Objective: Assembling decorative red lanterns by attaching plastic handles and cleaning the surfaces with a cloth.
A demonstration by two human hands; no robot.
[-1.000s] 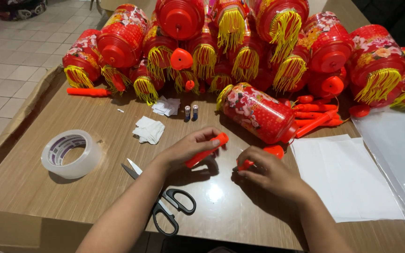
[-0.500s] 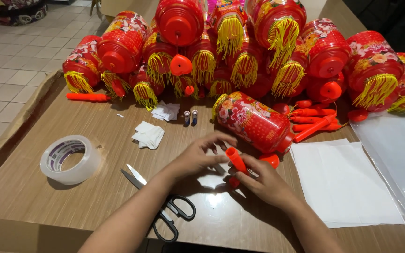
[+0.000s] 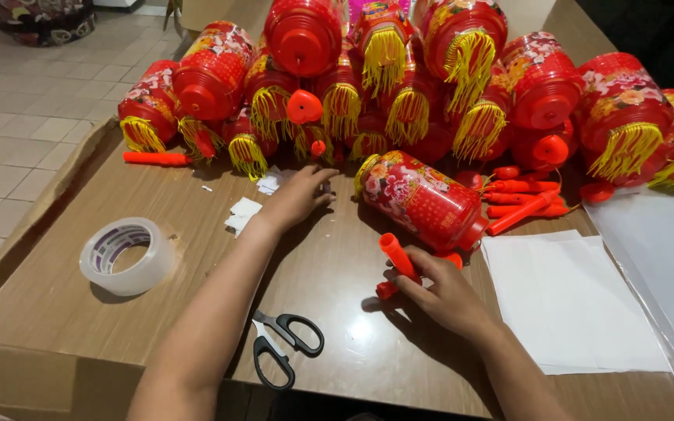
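On the brown table point(image 3: 79, 312) a heap of red lanterns point(image 3: 399, 86) backs one lying lantern point(image 3: 423, 199), just before which the right hand point(image 3: 446, 292) clamps an orange handle point(image 3: 396, 261), while the left hand point(image 3: 298, 195), fingers spread, reaches what seem small batteries point(image 3: 324, 187).

Home craft workspace, tiled floor point(image 3: 17, 117), brown table point(image 3: 79, 312); heaped red lanterns point(image 3: 399, 86), tape roll point(image 3: 125, 255), scissors point(image 3: 284, 347)
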